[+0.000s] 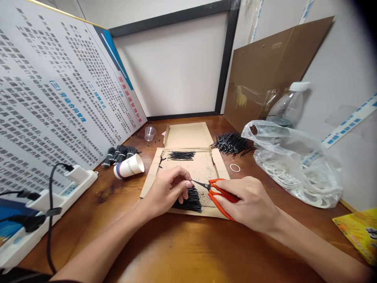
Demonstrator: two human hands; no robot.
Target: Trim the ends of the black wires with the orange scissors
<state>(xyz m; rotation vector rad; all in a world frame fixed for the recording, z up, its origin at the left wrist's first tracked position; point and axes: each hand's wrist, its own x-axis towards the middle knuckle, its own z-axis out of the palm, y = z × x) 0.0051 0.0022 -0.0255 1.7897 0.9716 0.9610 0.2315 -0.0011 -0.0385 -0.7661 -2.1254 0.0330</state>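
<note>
My right hand (250,200) grips scissors (218,190) with orange handles and dark, narrow blades. Their tips point left and meet the fingertips of my left hand (169,186). Thumb and finger of the left hand are pinched on a thin black wire, mostly hidden, whose small end shows at the blade tips. Beneath both hands lies an opened flat cardboard box (153,169). A bundle of short black wires (193,202) is on it under my left hand, partly covered. Farther back on the cardboard is a row of black wires (182,155). Small dark scraps dot the cardboard.
Loose black wires (232,144) are piled right of the box, near a white ring (235,168) and a plastic bag (294,173). At left are a tipped paper cup (129,166), tied wire bundles (120,154), a clear cup (150,133) and a power strip (64,200).
</note>
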